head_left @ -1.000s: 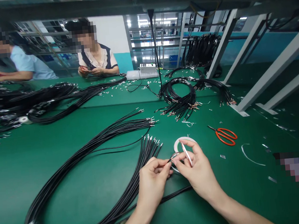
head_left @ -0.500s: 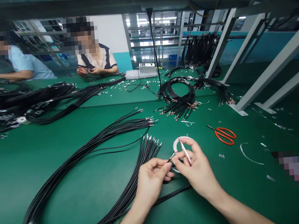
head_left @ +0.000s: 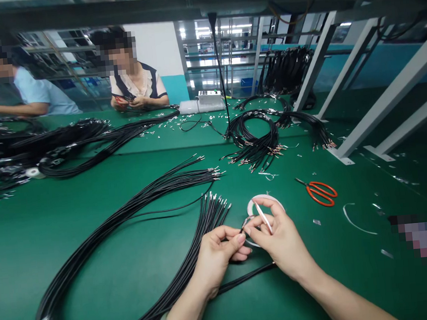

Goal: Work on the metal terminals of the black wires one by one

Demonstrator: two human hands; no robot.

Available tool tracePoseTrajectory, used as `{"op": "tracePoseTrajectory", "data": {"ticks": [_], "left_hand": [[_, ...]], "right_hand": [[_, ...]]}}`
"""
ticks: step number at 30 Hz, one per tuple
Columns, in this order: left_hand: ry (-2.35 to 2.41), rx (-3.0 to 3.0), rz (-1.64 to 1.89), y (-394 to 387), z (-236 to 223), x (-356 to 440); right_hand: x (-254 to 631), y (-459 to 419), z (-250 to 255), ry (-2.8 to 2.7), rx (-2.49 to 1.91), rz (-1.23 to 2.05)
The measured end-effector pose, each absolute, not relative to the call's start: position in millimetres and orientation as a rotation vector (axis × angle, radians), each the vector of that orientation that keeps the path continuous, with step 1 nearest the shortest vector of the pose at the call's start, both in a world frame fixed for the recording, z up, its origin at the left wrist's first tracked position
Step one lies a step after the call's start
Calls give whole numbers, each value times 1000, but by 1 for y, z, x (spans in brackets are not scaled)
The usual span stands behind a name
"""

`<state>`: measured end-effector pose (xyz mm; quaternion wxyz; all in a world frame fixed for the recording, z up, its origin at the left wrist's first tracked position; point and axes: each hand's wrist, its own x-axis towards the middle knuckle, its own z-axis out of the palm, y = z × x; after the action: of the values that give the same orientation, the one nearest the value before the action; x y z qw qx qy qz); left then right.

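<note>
My left hand (head_left: 218, 254) is closed, pinching a thin black cable (head_left: 241, 230) near its tip between thumb and fingers. Just right of it, my right hand (head_left: 280, 236) is closed too, its thumb and index finger meeting at the cable's end. A slim white piece with a reddish edge (head_left: 262, 216) is held among the right fingers; its kind is unclear. Behind that hand lies a white tape roll (head_left: 252, 204), partly covered. A large bundle of black cables (head_left: 103, 229) with metal tips curves across the table to the left, its lower end passing behind my left wrist.
Orange-handled scissors (head_left: 323, 193) lie to the right, near a curved white strip (head_left: 354, 225). Coiled black cables (head_left: 256, 131) sit farther back, by slanted metal legs (head_left: 346, 143). Two people work across the green table (head_left: 150, 255), beside more cable bundles (head_left: 77, 142) at left.
Both hands stay almost in place. My left fingers shift slightly at the cable tip, and the slim white piece tilts a little in my right hand.
</note>
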<state>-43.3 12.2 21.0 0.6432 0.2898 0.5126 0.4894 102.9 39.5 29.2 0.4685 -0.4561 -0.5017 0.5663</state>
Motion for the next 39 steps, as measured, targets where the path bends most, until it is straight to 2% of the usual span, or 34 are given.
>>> {"op": "tracePoseTrajectory", "data": {"ticks": [6,13,25,35,39], "left_hand": [[1129,628,1095,11,20,-46],[1090,635,1065,10,23,-45],[881,504,980,6,34,-52],[947,626,955,6,32,-51],[1167,1078,919,6,27,-48]], "right_hand": [[105,43,36,-1162,-1074,1472],[98,36,32,-1091,-1085,1411],[104,45,30,-984,-883,1728],[100,39,35,-1043,-881,1629],[104,44,32,-1099,-930,1462]]}}
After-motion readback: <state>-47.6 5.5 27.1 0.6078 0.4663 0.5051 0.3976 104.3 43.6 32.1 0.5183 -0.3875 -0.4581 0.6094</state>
